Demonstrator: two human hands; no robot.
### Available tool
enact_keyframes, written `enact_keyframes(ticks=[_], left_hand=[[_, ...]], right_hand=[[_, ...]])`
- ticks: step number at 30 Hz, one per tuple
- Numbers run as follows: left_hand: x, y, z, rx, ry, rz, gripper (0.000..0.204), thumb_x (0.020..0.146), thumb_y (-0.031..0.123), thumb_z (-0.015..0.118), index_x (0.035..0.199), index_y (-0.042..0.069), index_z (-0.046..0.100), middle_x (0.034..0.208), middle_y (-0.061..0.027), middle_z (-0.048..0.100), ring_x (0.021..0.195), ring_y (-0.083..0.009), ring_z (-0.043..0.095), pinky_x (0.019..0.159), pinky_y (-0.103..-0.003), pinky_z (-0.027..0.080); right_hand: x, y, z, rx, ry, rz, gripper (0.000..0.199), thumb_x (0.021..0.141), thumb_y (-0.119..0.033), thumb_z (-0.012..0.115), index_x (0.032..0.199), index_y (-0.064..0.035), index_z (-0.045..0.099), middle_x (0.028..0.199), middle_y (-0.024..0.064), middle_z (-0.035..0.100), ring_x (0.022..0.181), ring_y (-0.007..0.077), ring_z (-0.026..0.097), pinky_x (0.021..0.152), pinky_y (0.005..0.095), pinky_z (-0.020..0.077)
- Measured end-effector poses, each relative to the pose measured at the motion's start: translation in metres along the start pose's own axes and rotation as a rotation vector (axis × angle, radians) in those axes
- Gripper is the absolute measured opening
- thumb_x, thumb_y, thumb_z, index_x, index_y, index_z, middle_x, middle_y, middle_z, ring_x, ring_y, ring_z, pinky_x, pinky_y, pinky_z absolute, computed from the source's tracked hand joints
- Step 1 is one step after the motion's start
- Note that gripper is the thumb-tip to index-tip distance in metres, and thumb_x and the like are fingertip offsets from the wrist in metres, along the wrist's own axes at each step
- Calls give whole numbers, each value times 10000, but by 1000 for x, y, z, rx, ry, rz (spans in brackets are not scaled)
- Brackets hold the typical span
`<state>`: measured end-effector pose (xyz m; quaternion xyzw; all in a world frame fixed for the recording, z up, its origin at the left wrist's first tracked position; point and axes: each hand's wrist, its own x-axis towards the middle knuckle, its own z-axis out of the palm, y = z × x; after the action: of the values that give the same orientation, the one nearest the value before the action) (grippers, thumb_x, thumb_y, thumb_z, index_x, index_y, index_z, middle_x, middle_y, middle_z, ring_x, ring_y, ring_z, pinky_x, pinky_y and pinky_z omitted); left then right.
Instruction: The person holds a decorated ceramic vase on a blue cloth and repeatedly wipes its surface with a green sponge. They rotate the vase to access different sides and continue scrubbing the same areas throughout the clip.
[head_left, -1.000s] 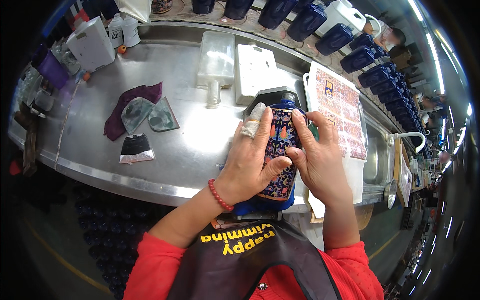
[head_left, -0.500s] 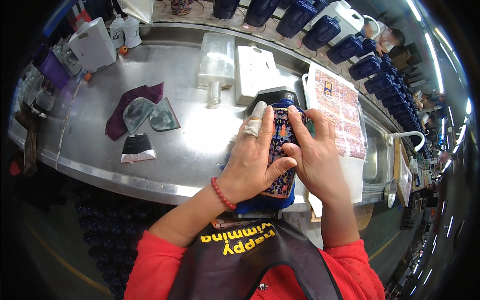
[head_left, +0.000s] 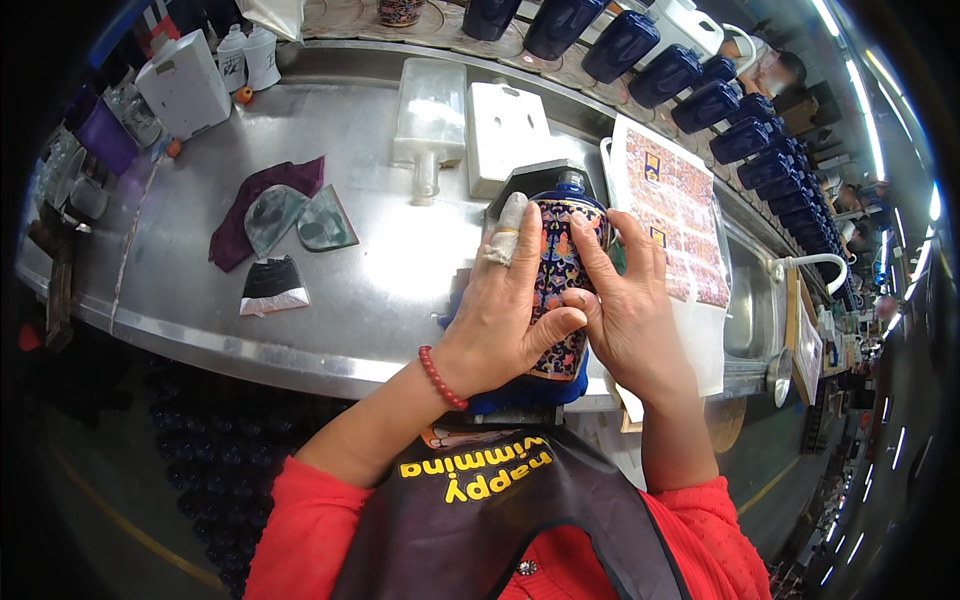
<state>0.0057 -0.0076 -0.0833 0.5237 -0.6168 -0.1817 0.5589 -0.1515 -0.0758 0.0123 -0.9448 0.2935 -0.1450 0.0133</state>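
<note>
While both hands grip it, the patterned bottle (head_left: 558,285) lies at centre on the steel counter (head_left: 380,270). Left hand (head_left: 505,310) clasps its 9 o'clock side; right hand (head_left: 625,315) presses the decoration, apparently mostly applied. Decal sheet (head_left: 675,205) lies at 2 o'clock.

One patterned bottle (head_left: 556,285) under two hands – left hand (head_left: 505,305), right hand (head_left: 625,310). Two white moulds (head_left: 470,125), one sheet of decals (head_left: 675,205), two small white bottles (head_left: 248,55) – and about ten dark blue bottles (head_left: 700,90) along the back.
</note>
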Motion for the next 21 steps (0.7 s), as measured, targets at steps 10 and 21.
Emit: enact_keyframes(ticks=[10,21], left_hand=[[-21,10,-1,178,-55,-1,1162,921,751,487,1599,-103,86,1560,-358,334,1461,-507,318,1190,-671,157],[-18,4,-5,97,-38,3,1168,911,759,500,1598,-101,112,1559,-380,308,1461,-506,319,1199,-654,167]], right_hand=[[-14,-12,-2,-17,-72,16,712,838,-248,786,1497,-155,534,1507,292,381,1244,475,467,1061,525,433],[-12,-12,0,14,-32,26,674,864,-267,764,1486,-134,542,1488,312,394,1255,493,462,1064,536,429]])
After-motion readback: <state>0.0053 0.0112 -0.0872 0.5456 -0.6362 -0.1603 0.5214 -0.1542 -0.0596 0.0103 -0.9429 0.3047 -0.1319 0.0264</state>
